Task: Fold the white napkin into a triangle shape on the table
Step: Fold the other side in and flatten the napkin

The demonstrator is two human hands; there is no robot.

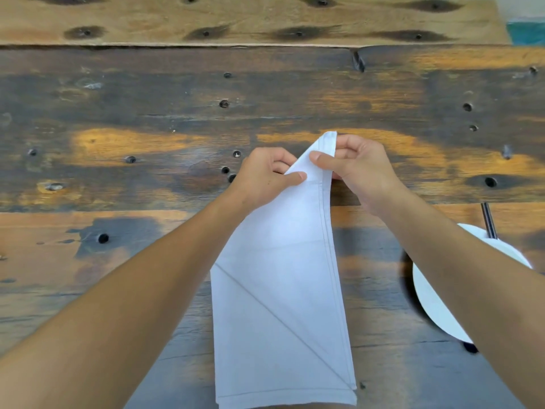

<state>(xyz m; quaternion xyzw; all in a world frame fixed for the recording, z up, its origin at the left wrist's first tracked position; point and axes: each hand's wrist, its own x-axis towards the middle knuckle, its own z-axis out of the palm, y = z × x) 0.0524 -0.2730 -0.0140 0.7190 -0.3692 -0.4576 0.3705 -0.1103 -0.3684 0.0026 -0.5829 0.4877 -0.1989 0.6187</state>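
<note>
The white napkin (280,290) lies folded on the dark wooden table (147,178), wide at the near edge and narrowing to a point at the far end. A diagonal crease runs across its lower half. My left hand (265,175) pinches the left side of the upper flap between thumb and fingers. My right hand (356,169) pinches the narrow tip, which is lifted slightly and shows a stitched hem. Both forearms reach in from the near corners.
A white round plate (436,302) sits at the right, partly under my right forearm, with a dark thin utensil (489,221) resting on its far rim. The table has several drilled holes; a lighter plank (265,19) runs along the far side.
</note>
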